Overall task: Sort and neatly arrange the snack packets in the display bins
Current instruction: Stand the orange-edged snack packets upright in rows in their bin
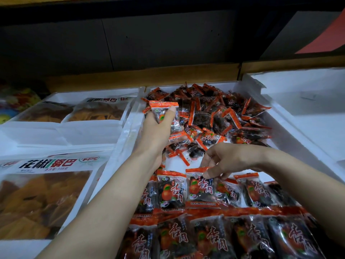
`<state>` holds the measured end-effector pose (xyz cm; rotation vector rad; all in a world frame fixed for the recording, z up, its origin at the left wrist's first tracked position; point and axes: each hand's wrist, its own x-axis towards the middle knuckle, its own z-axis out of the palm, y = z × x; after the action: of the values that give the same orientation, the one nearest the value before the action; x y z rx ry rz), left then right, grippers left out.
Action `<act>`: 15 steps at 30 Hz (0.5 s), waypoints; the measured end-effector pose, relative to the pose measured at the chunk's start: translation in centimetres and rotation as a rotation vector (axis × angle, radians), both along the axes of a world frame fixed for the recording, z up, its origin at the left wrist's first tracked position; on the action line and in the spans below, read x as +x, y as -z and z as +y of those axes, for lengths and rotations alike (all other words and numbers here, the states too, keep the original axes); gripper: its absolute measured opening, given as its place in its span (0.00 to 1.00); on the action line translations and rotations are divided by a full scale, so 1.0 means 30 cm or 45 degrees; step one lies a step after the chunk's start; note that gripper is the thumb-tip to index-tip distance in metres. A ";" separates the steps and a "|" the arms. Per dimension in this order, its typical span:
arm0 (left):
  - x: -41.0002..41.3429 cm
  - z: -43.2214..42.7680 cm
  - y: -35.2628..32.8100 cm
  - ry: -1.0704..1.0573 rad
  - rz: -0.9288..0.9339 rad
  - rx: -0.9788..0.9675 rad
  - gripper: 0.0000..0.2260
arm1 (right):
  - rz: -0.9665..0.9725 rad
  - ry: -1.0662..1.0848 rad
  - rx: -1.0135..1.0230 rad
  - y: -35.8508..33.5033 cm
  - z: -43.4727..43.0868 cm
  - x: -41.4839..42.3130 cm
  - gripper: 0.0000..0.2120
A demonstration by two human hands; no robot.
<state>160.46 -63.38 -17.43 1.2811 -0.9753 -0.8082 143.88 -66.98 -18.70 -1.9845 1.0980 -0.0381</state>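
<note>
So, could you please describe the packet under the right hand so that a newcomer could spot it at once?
Look in the middle white bin, where red snack packets lie heaped at the back and in neat rows in front. In the rearmost neat row, it is the packet whose top edge the right hand pinches; its neighbours lie untouched.

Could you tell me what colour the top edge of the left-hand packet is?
Orange-red top edge; head view.
</note>
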 end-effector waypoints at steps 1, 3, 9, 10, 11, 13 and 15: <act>-0.006 0.004 0.000 0.021 0.001 -0.002 0.23 | -0.007 -0.004 0.012 0.000 0.001 -0.001 0.06; -0.011 0.001 0.003 0.057 -0.001 0.008 0.18 | -0.010 -0.013 0.030 0.002 0.004 0.001 0.06; -0.024 0.000 0.015 0.142 -0.033 0.021 0.13 | -0.010 -0.022 0.030 0.005 0.006 0.007 0.07; -0.026 0.000 0.016 0.161 -0.031 0.021 0.12 | -0.006 -0.022 0.014 0.003 0.009 0.006 0.08; -0.027 0.000 0.017 0.177 -0.025 0.026 0.11 | -0.003 -0.009 -0.034 0.000 0.009 0.005 0.08; -0.028 0.002 0.020 0.213 0.010 0.052 0.10 | -0.097 0.099 -0.214 -0.009 0.000 0.000 0.08; -0.031 0.004 0.022 0.277 0.014 0.076 0.10 | -0.394 0.321 -0.289 -0.030 -0.009 -0.006 0.08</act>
<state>159.54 -63.25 -18.09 1.2335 -1.1020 -1.0175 143.71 -67.24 -17.79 -1.9396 1.1697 -0.6073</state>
